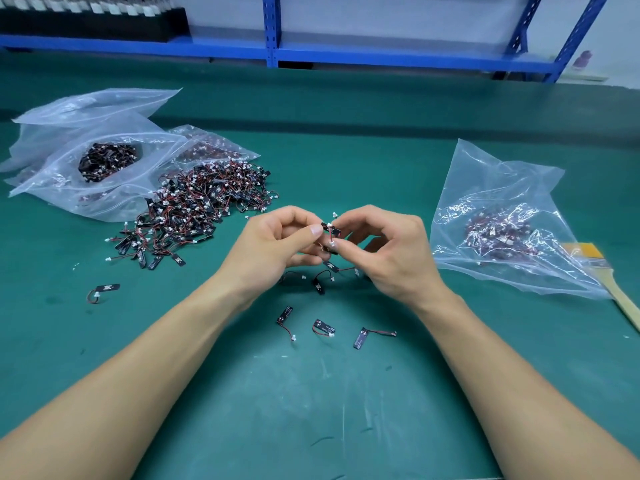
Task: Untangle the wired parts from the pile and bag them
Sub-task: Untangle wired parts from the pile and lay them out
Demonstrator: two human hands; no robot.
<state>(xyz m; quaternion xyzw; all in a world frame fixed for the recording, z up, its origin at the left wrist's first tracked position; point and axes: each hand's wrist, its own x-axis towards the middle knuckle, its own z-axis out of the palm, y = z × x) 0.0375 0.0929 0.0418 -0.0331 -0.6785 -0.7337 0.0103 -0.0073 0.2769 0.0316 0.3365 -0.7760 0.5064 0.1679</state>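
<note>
Two-handed untangling under way, pinching small black wired part with white plug (331, 231) between left hand (273, 245) and right hand (386, 252) above middle of green surface (346, 154); next, tease wires apart gently, then drop into clear plastic bag (502, 216) near right edge.

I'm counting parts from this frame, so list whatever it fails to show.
Head view only:
- Held wired parts: number unclear, fingers cover them.
- Right bag: contents blurred by crinkled plastic.
- Brush: handle cut by right edge.
- Shelf items: blurred, cut by top edge.
</note>
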